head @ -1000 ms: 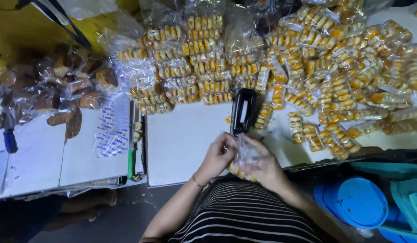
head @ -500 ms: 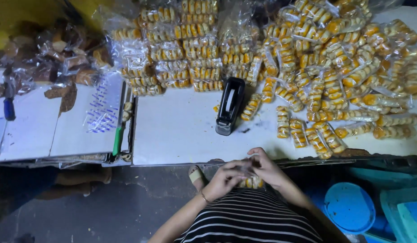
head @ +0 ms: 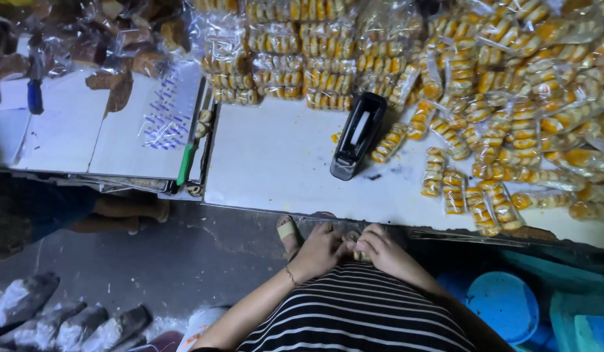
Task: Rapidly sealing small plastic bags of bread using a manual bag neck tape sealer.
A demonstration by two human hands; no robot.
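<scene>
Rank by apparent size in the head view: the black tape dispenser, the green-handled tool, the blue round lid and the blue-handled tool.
1. Blue round lid, though it sits nearer the camera.
2. Black tape dispenser.
3. Green-handled tool and blue-handled tool: too alike to rank.

Clear plastic packets of yellow biscuits (head: 484, 98) heaped across table's far right | clear bags of brown pastries (head: 119, 39) far left
</scene>
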